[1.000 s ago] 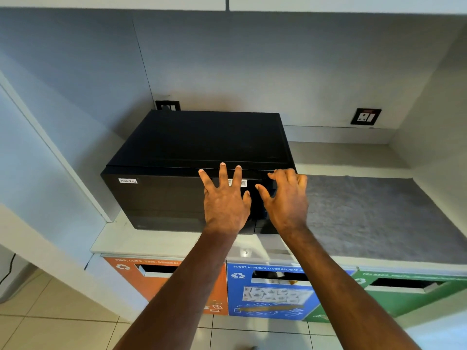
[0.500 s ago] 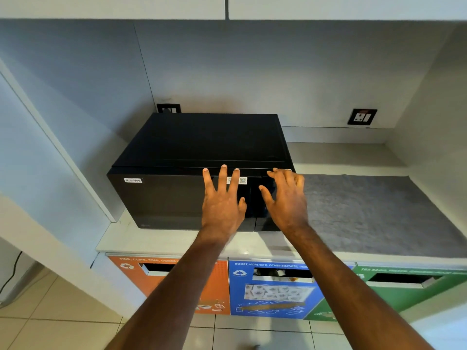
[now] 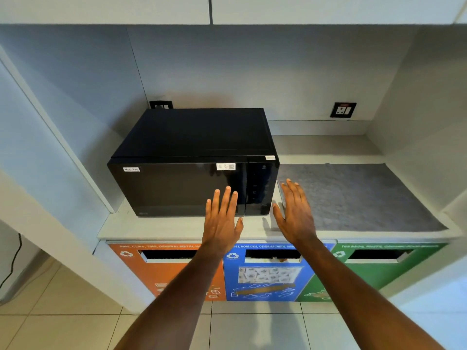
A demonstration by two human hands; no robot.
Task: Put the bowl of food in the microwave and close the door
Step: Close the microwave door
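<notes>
A black microwave (image 3: pixel 192 157) stands on a pale counter (image 3: pixel 156 226), its door shut flush with the front. A "Non-Veg" label sits on its upper left corner. My left hand (image 3: pixel 222 218) hovers flat and empty in front of the door's lower right part, fingers spread. My right hand (image 3: pixel 294 213) is open and empty just right of the control panel, off the microwave. No bowl of food is visible anywhere; the dark door hides the inside.
A grey mat (image 3: pixel 353 195) covers the counter to the right of the microwave. Orange (image 3: pixel 161 276), blue (image 3: pixel 267 281) and green (image 3: pixel 374 263) recycling bins sit under the counter. A wall socket (image 3: pixel 343 110) is at the back right. Cabinets hang overhead.
Both hands have drawn back and down from the microwave's upper front edge. The right hand has moved right, off the control panel. The view has pulled back from the counter.
</notes>
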